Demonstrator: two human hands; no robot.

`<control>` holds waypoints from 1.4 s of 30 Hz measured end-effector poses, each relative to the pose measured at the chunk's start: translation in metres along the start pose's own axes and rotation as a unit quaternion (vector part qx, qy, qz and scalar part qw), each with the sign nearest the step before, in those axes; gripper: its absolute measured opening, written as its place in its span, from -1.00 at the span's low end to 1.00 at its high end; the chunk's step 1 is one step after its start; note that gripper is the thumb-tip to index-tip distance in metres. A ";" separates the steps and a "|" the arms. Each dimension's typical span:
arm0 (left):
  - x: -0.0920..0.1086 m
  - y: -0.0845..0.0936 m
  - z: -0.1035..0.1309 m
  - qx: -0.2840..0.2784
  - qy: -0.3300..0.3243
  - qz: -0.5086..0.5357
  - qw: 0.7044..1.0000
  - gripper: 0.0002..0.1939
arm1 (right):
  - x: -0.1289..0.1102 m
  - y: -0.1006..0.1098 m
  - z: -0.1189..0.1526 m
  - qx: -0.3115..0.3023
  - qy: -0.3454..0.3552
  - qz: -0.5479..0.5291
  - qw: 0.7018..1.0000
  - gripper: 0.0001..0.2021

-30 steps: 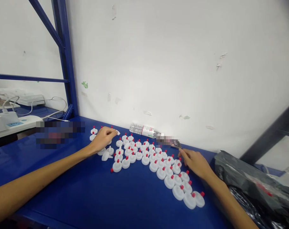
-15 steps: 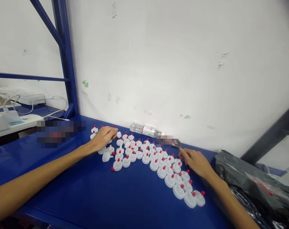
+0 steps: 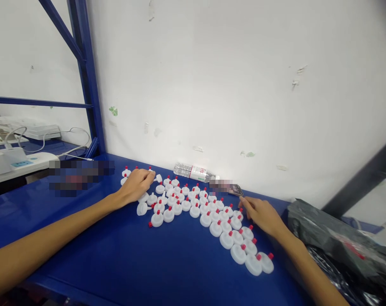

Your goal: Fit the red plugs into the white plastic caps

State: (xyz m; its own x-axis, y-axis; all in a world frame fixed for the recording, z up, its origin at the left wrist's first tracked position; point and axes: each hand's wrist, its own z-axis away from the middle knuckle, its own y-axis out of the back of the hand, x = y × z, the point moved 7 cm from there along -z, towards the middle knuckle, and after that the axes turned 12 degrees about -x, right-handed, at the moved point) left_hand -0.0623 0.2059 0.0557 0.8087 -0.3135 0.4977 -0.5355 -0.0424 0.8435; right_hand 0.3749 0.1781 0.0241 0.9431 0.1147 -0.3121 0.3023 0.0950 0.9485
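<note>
Many white round plastic caps (image 3: 216, 228) with red-tipped spouts form a curved band across the blue table. My left hand (image 3: 138, 184) is at the band's left end, palm down over several caps, its fingers curled. Beside those fingertips a white cap (image 3: 159, 178) lies tipped; whether they grip it is hidden. Another cap (image 3: 142, 208) lies on its side below the hand. My right hand (image 3: 262, 216) rests at the right edge of the band with loosely extended fingers, close to a red-tipped cap (image 3: 238, 216). Nothing shows in its grasp.
Against the wall lies a clear water bottle (image 3: 197, 173), with a dark card (image 3: 235, 190) at its right. A grey plastic bag (image 3: 336, 238) sits on the right. On the left are a power strip (image 3: 30, 163) with cables and a blue metal post (image 3: 90, 85).
Several caps near my left hand have shifted slightly, and that hand has moved a little left. My right hand has stayed in nearly the same place.
</note>
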 end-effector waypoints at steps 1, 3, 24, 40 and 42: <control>0.000 0.001 -0.001 0.001 0.004 0.003 1.000 -0.65 | 0.000 0.000 0.000 -0.001 0.000 -0.001 1.000 -0.47; 0.000 0.004 -0.001 0.002 0.011 0.009 1.000 -0.65 | 0.000 0.000 0.000 -0.002 -0.001 -0.002 1.000 -0.47; 0.002 -0.003 0.003 -0.049 0.055 0.010 0.997 -0.66 | 0.000 -0.001 0.001 -0.007 -0.007 -0.007 1.000 -0.48; 0.011 -0.004 0.008 -0.079 0.083 -0.123 0.986 -0.69 | 0.000 -0.001 0.001 -0.008 -0.004 -0.006 1.000 -0.47; 0.013 -0.003 0.010 -0.073 0.089 -0.154 0.981 -0.69 | 0.000 -0.001 0.001 -0.007 -0.003 -0.005 1.000 -0.47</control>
State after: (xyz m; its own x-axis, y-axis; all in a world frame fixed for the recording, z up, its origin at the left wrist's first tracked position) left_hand -0.0520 0.1928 0.0576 0.9633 -0.1362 0.2313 -0.2291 0.0318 0.9729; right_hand 0.3747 0.1765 0.0238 0.9411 0.1068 -0.3209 0.3096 0.1098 0.9445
